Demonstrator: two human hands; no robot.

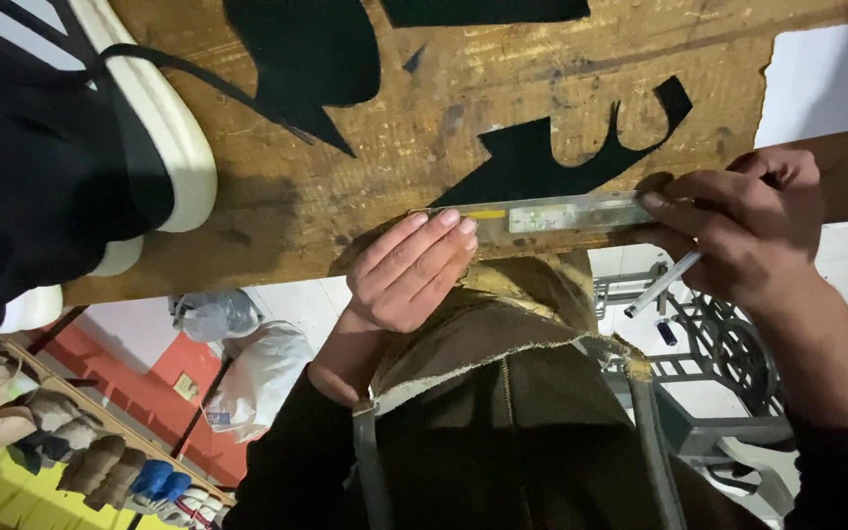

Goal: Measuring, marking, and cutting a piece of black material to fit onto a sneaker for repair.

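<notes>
1. My left hand (412, 267) lies flat, fingers together, pressing one end of the clear ruler (542, 216) against the near edge of the wooden board (395, 128). It closes around nothing.
2. My right hand (753, 231) pinches the ruler's other end between fingertips and keeps a silver pen (662, 285) tucked under the palm, tip pointing away from the work.
3. The ruler sits right at the board's edge, just below a black cut piece (552, 157). With only light pressure at each end, I judge it could slide or tip off the edge.
4. The tucked pen could slip from that loose hold.
5. A black shoe with a white sole (149, 128) rests on the board to the left, well apart. More black pieces (296, 59) lie above.
</notes>
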